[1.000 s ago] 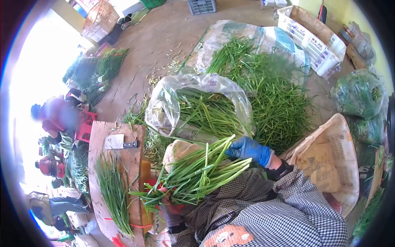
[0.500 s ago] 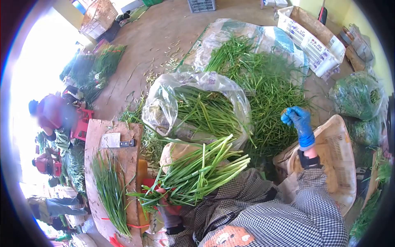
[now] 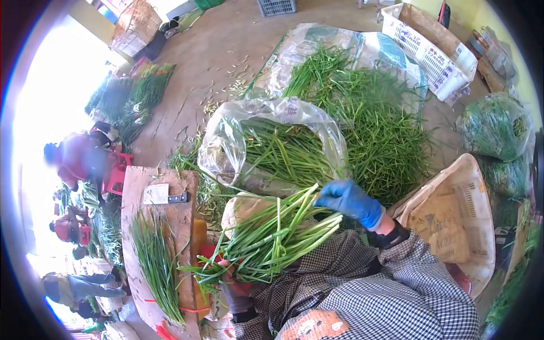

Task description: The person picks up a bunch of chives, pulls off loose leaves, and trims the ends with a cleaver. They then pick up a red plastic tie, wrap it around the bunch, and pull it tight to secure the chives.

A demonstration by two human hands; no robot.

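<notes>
Across my lap lies a bunch of long green chives point(image 3: 263, 241) with pale stem ends pointing right. My left hand point(image 3: 231, 273), in a red glove and partly hidden by leaves, is closed round its leafy end. My blue-gloved right hand point(image 3: 350, 203) is at the pale ends, its fingertips pinched on a stalk there. In front of me an open clear plastic bag point(image 3: 216, 148) holds more chives. To the left, a wooden board point(image 3: 133, 187) carries a cleaver point(image 3: 161, 194) and another bunch of chives point(image 3: 153, 266) lying by a red tie.
A loose heap of greens point(image 3: 379, 124) spreads over a plastic sheet point(image 3: 292, 48). A worn white crate point(image 3: 479, 215) stands at my right, and another crate point(image 3: 422, 48) farther back. Filled bags point(image 3: 493, 127) line the right wall. Other people point(image 3: 79, 158) work at the left.
My right hand has moved left and down from above the right crate to the pale stem ends. The left hand keeps its hold on the bunch.
</notes>
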